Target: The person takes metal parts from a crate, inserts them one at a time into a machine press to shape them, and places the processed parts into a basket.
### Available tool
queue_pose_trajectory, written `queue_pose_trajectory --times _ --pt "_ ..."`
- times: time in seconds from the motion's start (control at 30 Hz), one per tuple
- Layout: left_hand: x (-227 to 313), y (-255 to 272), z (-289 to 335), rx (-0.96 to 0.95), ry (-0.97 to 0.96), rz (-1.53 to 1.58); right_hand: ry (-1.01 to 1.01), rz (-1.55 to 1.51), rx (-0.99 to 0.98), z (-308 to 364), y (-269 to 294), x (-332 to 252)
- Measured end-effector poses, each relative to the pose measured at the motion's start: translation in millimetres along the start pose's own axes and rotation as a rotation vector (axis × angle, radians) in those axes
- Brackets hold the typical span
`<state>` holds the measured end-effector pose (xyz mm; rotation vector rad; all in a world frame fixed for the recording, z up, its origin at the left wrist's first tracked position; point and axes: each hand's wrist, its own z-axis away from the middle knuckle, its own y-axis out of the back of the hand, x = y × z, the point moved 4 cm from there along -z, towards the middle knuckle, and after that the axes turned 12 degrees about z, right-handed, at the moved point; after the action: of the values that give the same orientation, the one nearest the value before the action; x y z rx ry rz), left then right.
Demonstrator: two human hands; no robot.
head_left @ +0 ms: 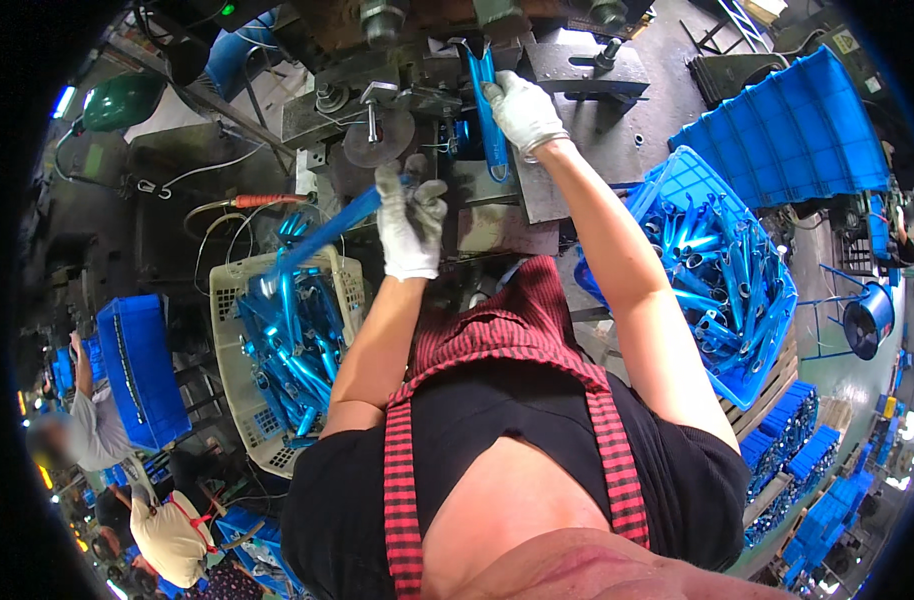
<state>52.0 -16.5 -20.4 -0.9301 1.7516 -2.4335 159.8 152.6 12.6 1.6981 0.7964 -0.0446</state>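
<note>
Both white-gloved hands are busy at the machine! Here's the left hand [412,220], its fingers clamped on the right end of a blue tube [327,235], which slants away to the left and nearer, its free end smeared by blur over the cream basket [227,345]. And that basket is heaped with shiny blue parts [295,350], lying every which way!

Over to the right hand [525,112], farther out: fingers closed around the right edge of a second blue tube [494,145], thumb on top. This one runs near to far at the machine, its forked end on the far side, its rounded end toward the wearer. Just left of it sits a round metal plate [380,145] with a bolt above it; to the right, a slotted metal block [587,68].

Right of the forearm, a blue crate [752,393] brims with more blue parts, and beyond it a larger ribbed blue bin [787,130] leans at a tilt. On the left, a red-handled hose [272,201] lies beyond the basket, while a co-worker in grey [102,430] stands near a blue box [142,370].
</note>
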Motion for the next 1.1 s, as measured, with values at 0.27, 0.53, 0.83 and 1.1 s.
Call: queue_pose_trajectory --times 0.27,0.53,0.83,1.1 --pt "29.4 -7.6 -50.4 0.156 0.155 0.12 -0.026 0.053 -0.053 -5.6 -18.8 -5.3" --pt "2.8 -46.6 -51.8 0.046 0.223 -0.016 -0.072 0.101 -0.15 -15.5 -24.1 -3.3" --pt "-40.4 -76.8 -47.4 0.044 0.337 -0.036 -0.041 0.202 -0.164 -27.4 -34.2 5.4" --pt "-69.1 -85.2 -59.2 -0.077 0.396 0.077 -0.119 -0.08 0.105 11.9 8.2 46.9"
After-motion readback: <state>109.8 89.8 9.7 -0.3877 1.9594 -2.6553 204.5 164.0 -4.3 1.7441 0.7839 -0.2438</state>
